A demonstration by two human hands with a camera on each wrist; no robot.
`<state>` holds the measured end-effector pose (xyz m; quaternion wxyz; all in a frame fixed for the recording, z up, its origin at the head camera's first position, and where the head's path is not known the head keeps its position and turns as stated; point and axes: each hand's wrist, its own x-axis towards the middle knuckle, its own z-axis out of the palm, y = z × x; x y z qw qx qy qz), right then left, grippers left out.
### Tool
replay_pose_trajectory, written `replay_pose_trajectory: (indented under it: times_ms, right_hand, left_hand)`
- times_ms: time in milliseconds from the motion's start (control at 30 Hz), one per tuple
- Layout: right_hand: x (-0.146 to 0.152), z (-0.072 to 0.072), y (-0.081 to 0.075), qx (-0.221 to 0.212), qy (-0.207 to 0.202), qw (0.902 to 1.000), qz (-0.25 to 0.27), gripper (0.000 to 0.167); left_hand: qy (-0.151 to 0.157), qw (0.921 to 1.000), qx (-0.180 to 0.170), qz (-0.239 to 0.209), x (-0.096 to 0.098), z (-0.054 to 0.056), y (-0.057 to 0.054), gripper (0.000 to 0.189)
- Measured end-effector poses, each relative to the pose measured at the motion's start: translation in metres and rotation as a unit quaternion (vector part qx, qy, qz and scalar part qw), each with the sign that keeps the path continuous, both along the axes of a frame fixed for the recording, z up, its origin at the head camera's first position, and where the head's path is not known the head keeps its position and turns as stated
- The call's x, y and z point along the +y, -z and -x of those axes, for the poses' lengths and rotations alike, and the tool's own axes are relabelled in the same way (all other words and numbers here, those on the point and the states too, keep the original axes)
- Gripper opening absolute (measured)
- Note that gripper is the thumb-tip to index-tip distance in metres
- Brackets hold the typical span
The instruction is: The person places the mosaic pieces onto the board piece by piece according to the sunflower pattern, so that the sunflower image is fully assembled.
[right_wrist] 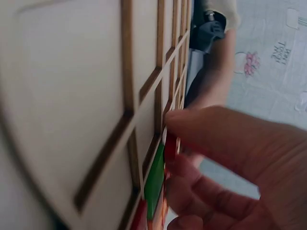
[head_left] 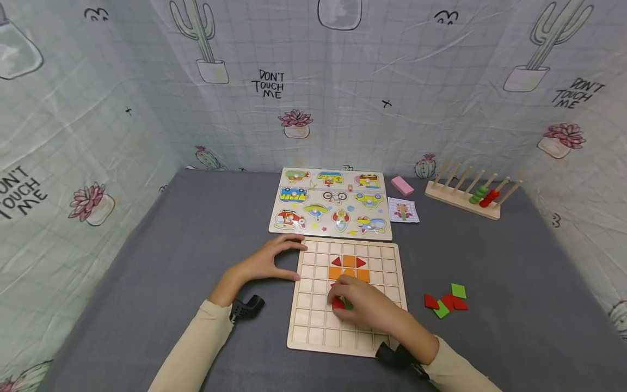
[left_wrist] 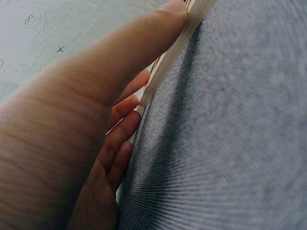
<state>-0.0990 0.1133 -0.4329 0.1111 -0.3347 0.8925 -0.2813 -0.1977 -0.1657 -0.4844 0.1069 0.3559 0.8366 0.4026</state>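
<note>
A wooden grid board (head_left: 313,332) lies flat in front of me. My left hand (head_left: 264,261) rests at its upper left, thumb against the left edge and fingertips by the corner. In the left wrist view the fingers (left_wrist: 122,134) lie along the board's side. My right hand (head_left: 367,305) is over the lower middle of the grid, pinching a small red tile (right_wrist: 171,146) between thumb and fingers. A green tile (right_wrist: 154,179) sits in a cell beside it. Orange square tiles (head_left: 349,261) and red triangles (head_left: 361,262) fill cells higher up, partly hidden by the right hand.
Loose red and green tiles (head_left: 458,291) lie right of the board. Behind it are a vehicle peg puzzle (head_left: 313,228), a pattern card (head_left: 404,210) and a pink block (head_left: 402,185). A wooden peg rack (head_left: 460,201) with green and red beads stands at the back right.
</note>
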Motion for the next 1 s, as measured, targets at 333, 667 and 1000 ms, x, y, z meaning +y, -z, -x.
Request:
replay_pose_trajectory:
  times_ms: [333,667,1000]
  right_hand:
    - [-0.003,0.003,0.001,-0.014,0.036,0.9992,-0.005,0.009]
    - [-0.005,0.004,0.0,-0.023,0.027,0.9994,0.002,0.006]
    - [0.006,0.003,-0.006,-0.011,0.041,0.999,0.015,0.007]
  left_hand:
    - [0.005,1.0,0.008,-0.002,0.0,0.0,-0.002,0.065]
    - [0.006,0.9998,0.017,-0.005,0.0,-0.001,-0.005,0.064]
    - [0.01,0.999,0.041,-0.014,-0.001,-0.001,-0.002,0.064]
